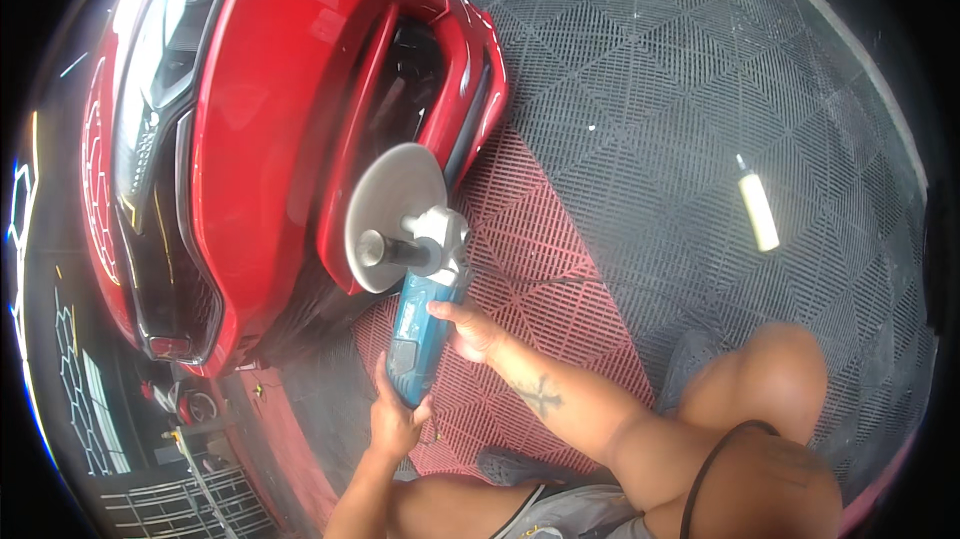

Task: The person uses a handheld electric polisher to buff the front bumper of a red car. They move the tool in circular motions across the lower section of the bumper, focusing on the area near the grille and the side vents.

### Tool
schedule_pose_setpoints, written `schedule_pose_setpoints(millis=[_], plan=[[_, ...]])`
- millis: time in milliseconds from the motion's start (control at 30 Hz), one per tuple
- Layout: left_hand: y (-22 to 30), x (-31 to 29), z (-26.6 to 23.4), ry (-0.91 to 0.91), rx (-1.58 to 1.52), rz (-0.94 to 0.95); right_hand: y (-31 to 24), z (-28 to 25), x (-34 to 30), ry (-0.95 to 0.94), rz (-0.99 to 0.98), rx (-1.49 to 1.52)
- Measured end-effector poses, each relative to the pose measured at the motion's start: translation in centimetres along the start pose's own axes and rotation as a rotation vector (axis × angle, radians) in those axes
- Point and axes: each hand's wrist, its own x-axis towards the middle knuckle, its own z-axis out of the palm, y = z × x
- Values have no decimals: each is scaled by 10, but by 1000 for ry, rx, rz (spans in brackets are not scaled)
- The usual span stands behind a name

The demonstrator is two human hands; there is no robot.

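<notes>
Both of my hands hold a blue polisher [418, 324] with a silver head and a large, round, whitish-grey pad [385, 201]. My left hand [398, 421] is wrapped round the rear end of its body. Closer to the head, my right hand [472, 331] grips the blue housing, its thumb lying on top. A black side handle [395, 251] sticks out from the head with no hand on it. The pad is tilted beside the lower edge of a red car bumper [275, 129]; I cannot tell whether they touch.
A pale bottle with a thin nozzle [760, 211] lies on the grey grid floor [650, 139] to the right. Red floor tiles [540, 249] run beneath the polisher. The car's headlight [180, 29] is at upper left. A metal rack [185, 504] stands at lower left.
</notes>
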Motion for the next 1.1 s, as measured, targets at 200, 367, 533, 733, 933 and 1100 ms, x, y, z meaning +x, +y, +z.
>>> schedule_pose_setpoints(millis=[200,367,533,733,933,1100], plan=[[59,48,10,51,86,21,-58,-3,20,-74,-166,71],[147,130,43,190,53,20,-178,0,62,-58,-304,-1],[209,160,43,271,84,16,-246,21,71,-96,-352,-44],[157,106,64,241,8,-26,-172,-11,41,-72,-224,-19],[96,28,64,229,-10,-66,-80,-3,-9,-35,-128,39],[143,80,52,258,37,-26,-129,-15,38,-117,-202,50]])
